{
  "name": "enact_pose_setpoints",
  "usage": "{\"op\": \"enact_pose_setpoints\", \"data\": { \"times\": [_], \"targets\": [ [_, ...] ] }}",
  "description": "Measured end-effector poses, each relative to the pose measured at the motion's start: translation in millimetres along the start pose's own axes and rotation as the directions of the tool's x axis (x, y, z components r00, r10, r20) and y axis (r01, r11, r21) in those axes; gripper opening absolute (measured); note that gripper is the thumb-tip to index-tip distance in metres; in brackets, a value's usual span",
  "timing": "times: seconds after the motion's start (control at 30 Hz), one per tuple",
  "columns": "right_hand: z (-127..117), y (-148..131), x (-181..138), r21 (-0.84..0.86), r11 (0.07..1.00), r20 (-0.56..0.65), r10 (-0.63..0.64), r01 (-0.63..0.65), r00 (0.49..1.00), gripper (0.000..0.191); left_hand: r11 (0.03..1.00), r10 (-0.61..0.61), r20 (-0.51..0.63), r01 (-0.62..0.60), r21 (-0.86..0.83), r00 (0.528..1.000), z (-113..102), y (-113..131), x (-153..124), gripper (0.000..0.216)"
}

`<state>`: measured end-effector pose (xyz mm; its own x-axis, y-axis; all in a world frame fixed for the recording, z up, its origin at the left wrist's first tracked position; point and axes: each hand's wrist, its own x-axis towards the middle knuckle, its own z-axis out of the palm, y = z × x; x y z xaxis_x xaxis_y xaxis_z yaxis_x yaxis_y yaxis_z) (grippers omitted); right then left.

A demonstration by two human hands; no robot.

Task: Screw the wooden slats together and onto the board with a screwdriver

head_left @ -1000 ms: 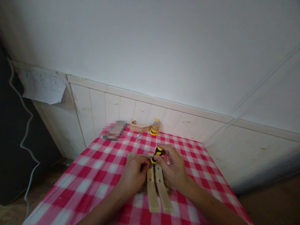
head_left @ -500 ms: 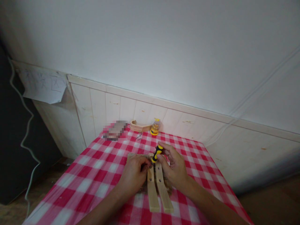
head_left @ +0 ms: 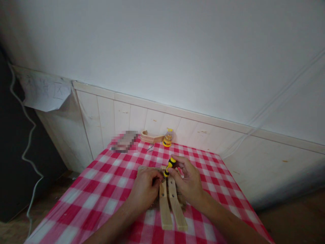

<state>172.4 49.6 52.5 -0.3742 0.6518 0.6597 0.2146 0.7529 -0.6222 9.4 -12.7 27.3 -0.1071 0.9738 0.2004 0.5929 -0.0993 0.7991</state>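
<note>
In my right hand (head_left: 189, 176) is a yellow and black screwdriver (head_left: 169, 166), its handle pinched between thumb and fingers and its tip pointing down. My left hand (head_left: 146, 186) is closed beside that tip, with fingertips at the far end of the left wooden piece (head_left: 166, 211); whether they pinch something small is hidden. A second wooden piece (head_left: 179, 211) lies alongside on the right, under my right hand's fingers. Dark screw heads (head_left: 173, 195) show on both pieces. Beneath them is a brownish bag or mat (head_left: 154, 205), mostly covered.
A red and white checked cloth (head_left: 101, 200) covers the table. Towards the wall stand a curved wooden piece (head_left: 151, 137) and a yellow bit holder (head_left: 168, 138), with small metal bits (head_left: 150, 148) in front. A blurred-out item (head_left: 125, 141) lies at the back left.
The screwdriver's handle has turned a little in my right hand, showing its yellow and black parts differently. My left hand and the wooden pieces stay in place.
</note>
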Motion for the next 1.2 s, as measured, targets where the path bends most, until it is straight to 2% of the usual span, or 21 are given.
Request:
{"op": "enact_pose_setpoints", "data": {
  "times": [0.7, 0.93, 1.2],
  "targets": [
    [2.6, 1.0, -0.3, 0.012, 0.998, -0.051, -0.054, 0.055, 0.997, 0.027, 1.0, -0.001, -0.017, 0.001, -0.015, 1.0, -0.8, 1.2, -0.6, 0.022],
    [3.9, 1.4, -4.6, 0.107, 0.994, 0.004, 0.035, -0.035, 0.999, 0.031, 1.0, 0.002, -0.016, -0.002, -0.016, 1.0, 0.8, -0.3, 0.2, 0.021],
    [0.5, -1.9, 0.1, 0.066, 0.998, 0.039, -0.02, 0.018, 0.999, 0.032, 1.0, 0.016, -0.033, -0.017, -0.026, 0.999, 1.8, -1.6, -0.5, 0.021]
  ]
}}
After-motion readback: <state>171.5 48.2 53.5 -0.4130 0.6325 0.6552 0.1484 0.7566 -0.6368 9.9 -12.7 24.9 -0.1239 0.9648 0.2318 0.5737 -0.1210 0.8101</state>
